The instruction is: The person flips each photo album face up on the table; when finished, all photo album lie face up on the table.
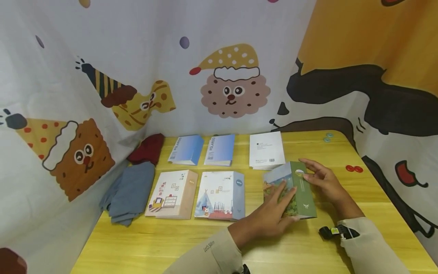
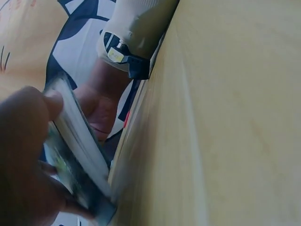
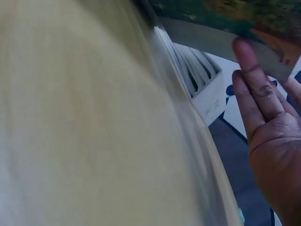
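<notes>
At lower right of the head frame, the album (image 1: 291,190) lay on the bench (image 1: 171,243). Our left hand (image 1: 273,213) pressed its cover flat-fingered; our right hand (image 1: 325,180) curled round its spine. It seemed stiff, light, glossy; best gripped by the edges.

On the yellow wooden table (image 1: 171,243): 2 pale blue albums (image 1: 186,149), 1 white album (image 1: 267,150), a green-spined landscape album (image 1: 291,190), and grey-blue cloth (image 1: 128,192) at 9 o'clock below maroon cloth (image 1: 147,149).
</notes>
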Available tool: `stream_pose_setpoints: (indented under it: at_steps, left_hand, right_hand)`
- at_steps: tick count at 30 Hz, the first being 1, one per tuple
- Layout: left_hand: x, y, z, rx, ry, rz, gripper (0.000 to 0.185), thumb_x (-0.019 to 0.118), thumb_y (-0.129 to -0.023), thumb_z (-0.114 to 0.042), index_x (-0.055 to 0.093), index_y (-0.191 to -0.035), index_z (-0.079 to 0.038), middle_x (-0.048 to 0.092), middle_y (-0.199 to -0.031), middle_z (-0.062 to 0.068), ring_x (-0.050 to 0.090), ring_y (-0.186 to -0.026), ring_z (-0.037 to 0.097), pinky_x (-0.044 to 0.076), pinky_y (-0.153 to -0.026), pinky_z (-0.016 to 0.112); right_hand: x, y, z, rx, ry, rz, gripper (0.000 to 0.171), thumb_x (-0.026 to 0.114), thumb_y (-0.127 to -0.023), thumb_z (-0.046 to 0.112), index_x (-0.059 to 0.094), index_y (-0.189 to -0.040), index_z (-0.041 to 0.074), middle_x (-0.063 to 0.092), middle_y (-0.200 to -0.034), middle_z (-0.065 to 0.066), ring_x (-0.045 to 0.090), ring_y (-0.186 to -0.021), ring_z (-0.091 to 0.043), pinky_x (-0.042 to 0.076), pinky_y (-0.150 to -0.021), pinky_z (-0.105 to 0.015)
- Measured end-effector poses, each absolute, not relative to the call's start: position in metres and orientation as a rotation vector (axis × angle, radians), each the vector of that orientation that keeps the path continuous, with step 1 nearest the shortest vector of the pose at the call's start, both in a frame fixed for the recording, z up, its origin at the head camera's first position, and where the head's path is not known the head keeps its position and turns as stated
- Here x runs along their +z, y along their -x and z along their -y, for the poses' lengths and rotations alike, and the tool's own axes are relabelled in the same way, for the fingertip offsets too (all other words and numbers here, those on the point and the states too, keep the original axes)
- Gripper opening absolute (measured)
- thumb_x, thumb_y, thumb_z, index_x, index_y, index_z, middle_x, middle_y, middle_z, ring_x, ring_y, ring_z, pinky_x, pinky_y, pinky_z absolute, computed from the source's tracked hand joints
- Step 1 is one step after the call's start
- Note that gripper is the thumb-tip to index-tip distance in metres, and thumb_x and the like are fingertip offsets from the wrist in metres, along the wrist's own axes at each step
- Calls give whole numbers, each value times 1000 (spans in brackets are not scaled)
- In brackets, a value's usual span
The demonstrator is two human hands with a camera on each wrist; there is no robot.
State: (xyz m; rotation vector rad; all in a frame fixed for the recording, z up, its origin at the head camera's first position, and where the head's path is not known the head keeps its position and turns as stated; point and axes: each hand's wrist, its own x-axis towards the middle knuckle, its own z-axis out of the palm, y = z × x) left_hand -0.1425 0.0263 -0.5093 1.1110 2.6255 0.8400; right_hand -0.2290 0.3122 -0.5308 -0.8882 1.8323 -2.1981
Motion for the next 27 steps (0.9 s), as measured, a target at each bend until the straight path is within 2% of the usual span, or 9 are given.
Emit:
stream_pose_setpoints:
  at_steps: [4, 8, 13, 15, 17, 19, 21, 24, 27]
  left_hand:
    - [-507, 144, -24, 1048, -1161, -2551, 87, 49, -114, -51, -12, -175, -36, -11, -186, 7, 24, -168, 41, 44, -128, 50]
    - [-505, 145, -22, 1285, -1167, -2459, 94, 61, -111, -37, -5, -177, -29, -7, -185, 12, 26, -167, 39, 41, -129, 43]
    - [-506, 144, -18, 1589, -1107, -2312, 104, 75, -102, -18, 3, -177, -24, -6, -184, 12, 35, -162, 30, 49, -119, 29]
    - [-507, 144, -15, 1676, -1076, -2266, 109, 79, -99, -13, 4, -177, -24, -4, -183, 11, 40, -158, 29, 52, -113, 25]
    - [-508, 144, -10, 1718, -1055, -2251, 112, 82, -96, -10, 5, -177, -25, -2, -183, 12, 42, -157, 30, 54, -109, 24]
    - [-508, 143, -5, 1732, -1038, -2254, 114, 84, -94, -8, 7, -177, -23, 1, -182, 13, 43, -157, 33, 55, -108, 24]
    - [-507, 143, 1, 1731, -1029, -2277, 113, 86, -92, -9, 11, -176, -20, 2, -181, 16, 41, -158, 37, 56, -107, 25]
    - [-505, 142, 11, 1730, -999, -2299, 111, 89, -90, -9, 17, -174, -17, 0, -181, 17, 36, -160, 43, 57, -107, 26]
    - [-503, 142, 18, 1702, -971, -2327, 110, 91, -89, -11, 19, -173, -13, 0, -183, 17, 33, -162, 45, 56, -110, 29]
  right_hand:
    - [-527, 227, -309, -2246, 1035, -1708, 60, 46, -113, -7, 27, -170, -4, 59, -161, 2, 74, -125, -10, 66, -88, -26]
    - [-523, 223, -298, -2149, 1064, -1843, 76, 55, -107, -13, 19, -173, -2, 52, -168, 10, 60, -144, -4, 58, -106, -21]
    - [-524, 216, -285, -1858, 966, -2239, 91, 69, -94, -17, 25, -172, 0, 51, -164, 22, 57, -144, -1, 51, -113, -19]
    - [-526, 213, -281, -1711, 930, -2368, 92, 75, -94, -10, 28, -172, 2, 48, -164, 23, 59, -145, -13, 55, -113, -31]
    - [-527, 210, -279, -1598, 892, -2447, 93, 80, -94, -1, 31, -173, 7, 45, -169, 16, 56, -151, -34, 54, -116, -54]
    - [-527, 208, -276, -1534, 852, -2486, 96, 84, -93, 6, 32, -173, 12, 39, -177, 4, 46, -153, -56, 44, -116, -76]
    - [-528, 207, -274, -1511, 840, -2496, 99, 87, -91, 9, 33, -173, 13, 32, -180, -12, 31, -155, -68, 29, -114, -90]
    - [-529, 204, -270, -1461, 813, -2512, 103, 91, -87, 14, 35, -173, 17, 22, -181, -25, 20, -166, -54, 17, -115, -93]
    - [-529, 201, -267, -1410, 805, -2541, 102, 93, -86, 17, 37, -172, 17, 23, -179, -29, 19, -168, -46, 16, -115, -93]
